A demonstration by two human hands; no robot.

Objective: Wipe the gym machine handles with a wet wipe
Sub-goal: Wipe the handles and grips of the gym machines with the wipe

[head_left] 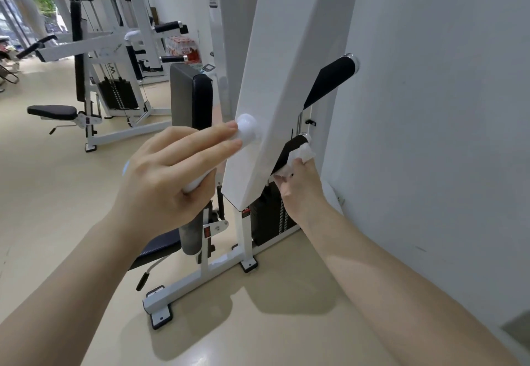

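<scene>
A white gym machine arm [275, 84] slants down through the middle of the view. My left hand [169, 170] grips a white bar [246, 129] sticking out of its left side. My right hand [301, 185] reaches behind the arm and holds a crumpled white wet wipe [298, 156] pressed around the lower black handle [289, 148], near its chrome end. A second black handle [332, 79] with a chrome cap juts up to the right, higher on the machine, untouched.
A white wall [430, 136] stands close on the right. The machine's black back pad [190, 93], seat [157, 248], weight stack [266, 216] and white base frame [200, 276] lie below. Other white machines [100, 50] stand at the back left on the beige floor.
</scene>
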